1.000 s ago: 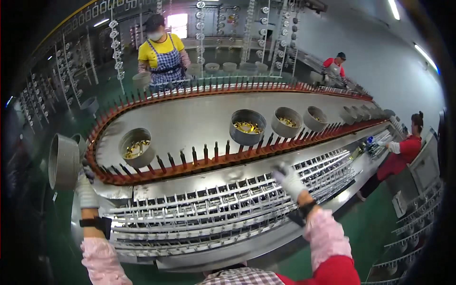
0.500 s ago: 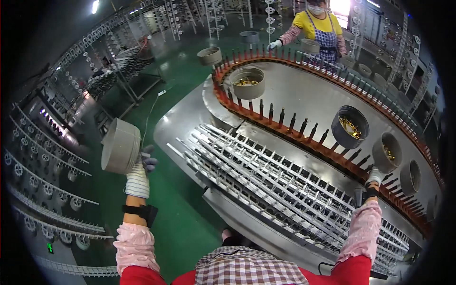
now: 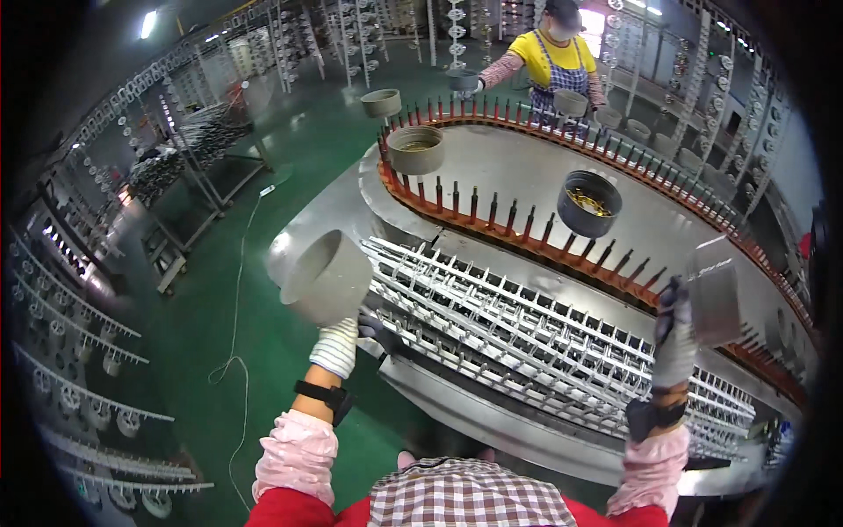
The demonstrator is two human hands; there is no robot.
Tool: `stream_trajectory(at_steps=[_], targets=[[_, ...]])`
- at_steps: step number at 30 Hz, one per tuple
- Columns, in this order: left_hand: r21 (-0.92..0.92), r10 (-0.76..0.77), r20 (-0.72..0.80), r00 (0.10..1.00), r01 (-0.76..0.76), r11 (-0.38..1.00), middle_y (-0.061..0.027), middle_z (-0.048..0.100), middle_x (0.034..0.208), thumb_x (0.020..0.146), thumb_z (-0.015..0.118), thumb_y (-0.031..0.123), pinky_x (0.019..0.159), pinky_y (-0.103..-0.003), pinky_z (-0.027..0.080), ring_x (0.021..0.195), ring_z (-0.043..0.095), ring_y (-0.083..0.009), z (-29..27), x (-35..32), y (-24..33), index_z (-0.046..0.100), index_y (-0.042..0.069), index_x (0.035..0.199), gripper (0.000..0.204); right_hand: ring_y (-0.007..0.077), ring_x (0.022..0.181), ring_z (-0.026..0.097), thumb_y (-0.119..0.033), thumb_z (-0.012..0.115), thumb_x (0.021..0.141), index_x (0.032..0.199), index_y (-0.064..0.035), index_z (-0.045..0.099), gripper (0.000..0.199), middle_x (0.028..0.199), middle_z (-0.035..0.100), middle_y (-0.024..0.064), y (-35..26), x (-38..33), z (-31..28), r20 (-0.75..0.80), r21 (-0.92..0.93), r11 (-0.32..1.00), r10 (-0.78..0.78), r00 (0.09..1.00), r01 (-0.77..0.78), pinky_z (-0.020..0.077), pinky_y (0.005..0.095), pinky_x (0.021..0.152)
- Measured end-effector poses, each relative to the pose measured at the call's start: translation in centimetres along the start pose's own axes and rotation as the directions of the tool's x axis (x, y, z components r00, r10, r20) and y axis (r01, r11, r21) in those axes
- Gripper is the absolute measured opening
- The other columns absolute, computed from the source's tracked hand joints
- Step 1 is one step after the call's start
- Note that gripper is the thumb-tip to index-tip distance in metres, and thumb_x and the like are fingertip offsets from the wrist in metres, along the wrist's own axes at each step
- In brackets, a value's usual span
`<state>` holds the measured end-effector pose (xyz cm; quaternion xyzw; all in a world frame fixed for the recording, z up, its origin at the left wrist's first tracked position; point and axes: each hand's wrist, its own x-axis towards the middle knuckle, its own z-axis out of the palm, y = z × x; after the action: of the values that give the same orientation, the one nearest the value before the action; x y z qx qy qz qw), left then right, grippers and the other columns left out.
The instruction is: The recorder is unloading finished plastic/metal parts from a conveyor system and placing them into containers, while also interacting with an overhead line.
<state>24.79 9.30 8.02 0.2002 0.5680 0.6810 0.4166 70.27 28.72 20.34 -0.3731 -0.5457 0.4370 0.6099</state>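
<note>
My left hand [image 3: 337,344], in a white striped glove with dark fingers, grips a grey round tub [image 3: 338,285] by its lower side. The tub is tilted, and I see nothing in the part of its inside that shows. On the other side, my gloved right hand [image 3: 674,338] is raised at the left edge of another grey tub [image 3: 718,303] and seems to hold it; both are smeared by motion. Long silver racks with many short pegs [image 3: 518,325] lie between my hands. Beyond them runs an orange-red loop track [image 3: 492,224] with dark upright pins.
A dark grey tub [image 3: 590,220] and a beige tub [image 3: 415,156], both with gold-coloured pieces, stand along the track. More tubs [image 3: 381,104] sit farther round. Across the metal table [image 3: 518,162], a co-worker in yellow [image 3: 555,66] reaches toward a tub. A cable [image 3: 237,307] trails over the green floor.
My left hand has brought its tub rightward to the racks' left end. My right hand has risen, and the tub beside it has shifted from its place by the track. The view has turned slightly right.
</note>
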Motion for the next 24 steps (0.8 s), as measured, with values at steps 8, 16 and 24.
stream_trajectory(at_steps=[8,16,24], targets=[[0.083,-0.109,0.311,0.944,0.087,0.993,-0.0085,0.060,0.074,0.088,0.053,0.020,0.048,-0.023,0.049,0.066,0.064,-0.0182,3.4,2.3,-4.0,0.054,0.001,0.099,0.022,0.0006,0.043,0.043,-0.038,0.061,0.085,0.109,-0.0028,0.054,0.043,0.073,0.058,-0.0011,2.4,-12.9,5.6,0.000,-0.028,0.987,0.161,0.987,-0.161,0.0309,0.0143,0.036],[0.613,0.089,0.490,0.867,-0.415,0.672,-0.0102,0.047,0.130,0.093,0.033,0.022,0.104,-0.037,0.031,0.122,0.041,-0.0229,2.7,3.5,-9.2,0.047,0.007,0.123,0.037,0.0039,0.043,0.042,-0.037,0.059,0.086,0.102,-0.0046,0.057,0.036,0.074,0.057,0.0016,3.2,-16.8,7.5,-0.012,-0.027,0.968,0.248,0.969,-0.248,0.0327,0.0178,0.036],[0.689,0.090,0.567,0.819,-0.532,0.493,-0.0114,0.052,0.124,0.090,0.038,0.020,0.101,-0.040,0.034,0.115,0.047,-0.0266,2.4,2.4,-9.4,0.052,0.006,0.117,0.033,0.0079,0.048,0.048,-0.038,0.049,0.092,0.090,-0.0016,0.056,0.037,0.062,0.054,0.0024,9.0,-17.9,7.1,0.058,-0.324,0.932,0.191,0.980,-0.163,0.0380,0.0224,0.043]])
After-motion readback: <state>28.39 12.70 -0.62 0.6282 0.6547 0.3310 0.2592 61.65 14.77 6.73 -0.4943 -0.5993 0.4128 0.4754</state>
